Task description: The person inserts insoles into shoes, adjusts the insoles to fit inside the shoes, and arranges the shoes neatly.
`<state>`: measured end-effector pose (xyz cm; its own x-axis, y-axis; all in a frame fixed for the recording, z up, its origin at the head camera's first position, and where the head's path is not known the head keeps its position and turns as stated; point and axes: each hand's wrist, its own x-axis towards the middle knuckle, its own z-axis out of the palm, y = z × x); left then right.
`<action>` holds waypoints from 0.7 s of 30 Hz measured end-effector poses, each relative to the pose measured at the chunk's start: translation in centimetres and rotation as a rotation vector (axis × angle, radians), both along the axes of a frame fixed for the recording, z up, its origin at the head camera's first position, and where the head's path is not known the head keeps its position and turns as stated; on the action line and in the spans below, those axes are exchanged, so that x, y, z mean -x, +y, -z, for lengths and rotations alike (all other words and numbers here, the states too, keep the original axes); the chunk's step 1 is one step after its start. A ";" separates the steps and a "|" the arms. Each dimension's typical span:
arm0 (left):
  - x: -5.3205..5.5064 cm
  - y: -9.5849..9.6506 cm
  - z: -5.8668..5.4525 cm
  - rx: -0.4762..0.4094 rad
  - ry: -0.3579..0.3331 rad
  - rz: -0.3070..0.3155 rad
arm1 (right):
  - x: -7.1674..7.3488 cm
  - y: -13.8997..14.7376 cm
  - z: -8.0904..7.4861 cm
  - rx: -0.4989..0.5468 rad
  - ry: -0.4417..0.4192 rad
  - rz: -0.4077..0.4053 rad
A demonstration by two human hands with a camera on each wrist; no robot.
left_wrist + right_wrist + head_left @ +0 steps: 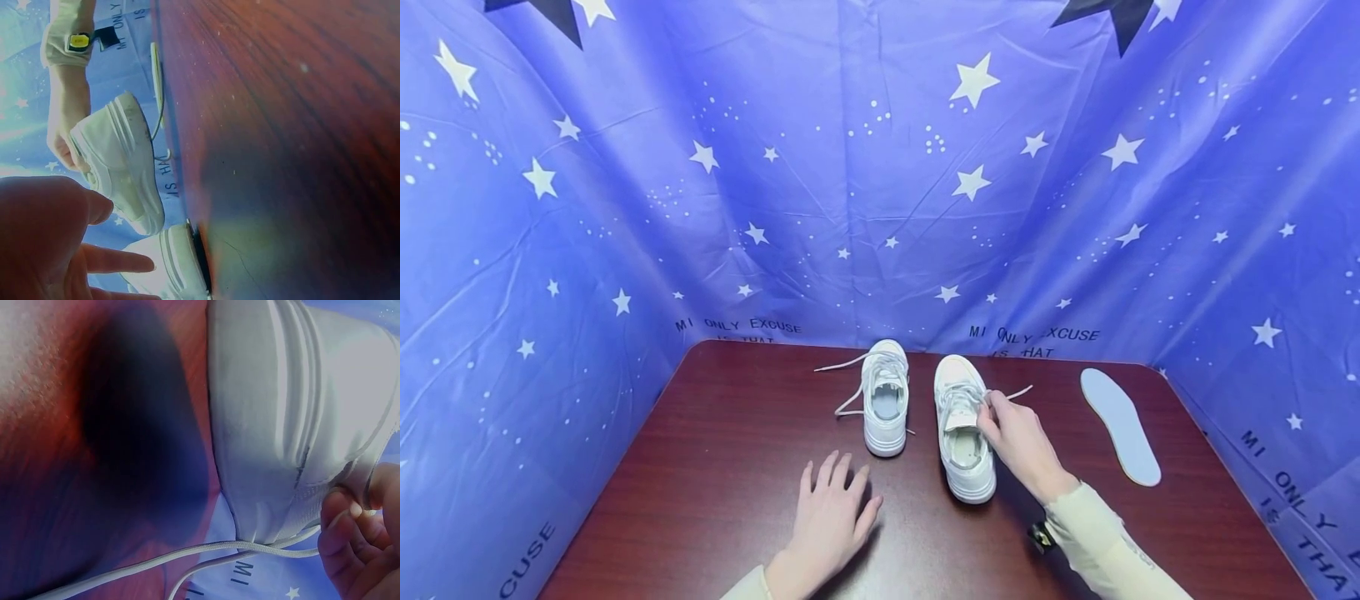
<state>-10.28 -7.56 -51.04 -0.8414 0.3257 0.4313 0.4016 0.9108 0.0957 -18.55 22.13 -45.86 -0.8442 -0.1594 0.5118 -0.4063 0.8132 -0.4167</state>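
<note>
A white lace-up sneaker [972, 483], toe pointing away, is pinched at the upper edge of its right side by my right hand [1022, 437]. In the right wrist view the thumb and fingertips [340, 506] grip beside the lacing, and loose lace [187, 553] trails below them. The left wrist view has this sneaker [125, 162] tilted, its sole angled to the table. My left hand [831, 521] hovers low over the front of the table with fingers spread and holds nothing. Ahead of it stands the other white sneaker [886, 433], laces loose, a pale insole [886, 402] inside.
A loose white insole [1122, 427] lies on the right part of the dark red-brown table [722, 467]. Blue star-printed cloth [850, 208] hangs close behind the table and along both sides. A lace [842, 365] stretches left from the far sneaker.
</note>
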 end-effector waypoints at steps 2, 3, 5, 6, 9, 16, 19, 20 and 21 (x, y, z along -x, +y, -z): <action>0.0 0.0 0.0 0.000 -0.006 0.000 | -0.3 0.0 0.1 -0.005 0.020 -0.010; 0.0 -0.1 0.0 0.001 -0.010 -0.001 | -0.4 0.1 0.2 -0.007 0.029 -0.016; -0.1 -0.1 0.0 0.005 -0.015 -0.001 | -0.7 0.2 0.3 -0.011 0.036 -0.027; -0.1 -0.1 0.0 0.007 -0.014 -0.001 | -0.9 0.2 0.3 -0.012 0.039 -0.030; -0.1 -0.1 0.0 0.012 -0.003 0.001 | -1.2 0.3 0.4 -0.015 0.047 -0.036; -0.1 -0.2 -0.1 0.025 -0.001 -0.008 | -2.2 0.3 0.4 -0.016 0.057 -0.044; -0.1 -0.2 -0.1 0.022 -0.012 -0.005 | -2.6 0.3 0.5 -0.017 0.051 -0.050; -0.1 -0.2 -0.1 0.021 -0.013 -0.005 | -2.7 0.3 0.6 -0.020 0.050 -0.052; -0.1 -0.2 0.0 0.021 -0.011 -0.005 | -2.8 0.3 0.7 -0.021 0.048 -0.055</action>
